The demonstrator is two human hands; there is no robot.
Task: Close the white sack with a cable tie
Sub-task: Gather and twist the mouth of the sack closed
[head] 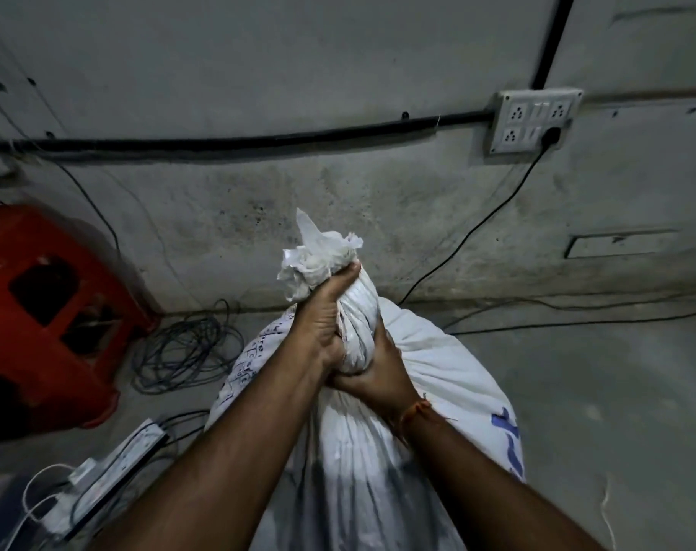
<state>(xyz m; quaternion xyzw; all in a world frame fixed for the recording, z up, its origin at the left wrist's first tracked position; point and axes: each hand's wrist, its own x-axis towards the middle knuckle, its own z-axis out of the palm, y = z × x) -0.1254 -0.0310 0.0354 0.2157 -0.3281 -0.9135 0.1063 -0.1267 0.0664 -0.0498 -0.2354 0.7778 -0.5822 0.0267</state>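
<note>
Floor-standing sack (pixel 437 375) neck within fingers (pixel 338 280)

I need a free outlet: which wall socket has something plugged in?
The lower-right socket of the wall plate; a black plug fills it, the other three stand empty.

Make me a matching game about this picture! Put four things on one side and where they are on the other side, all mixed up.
Things:
1. white sack
2. red crate
3. socket board
4. coil of cable

Places:
A. fixed on the wall, upper right, with a black plug in it
B. on the floor, just right of the red thing
C. in the middle, its neck gripped by the left hand and right hand
D. at the left edge, by the wall

Pairs: 1-C, 2-D, 3-A, 4-B
</note>
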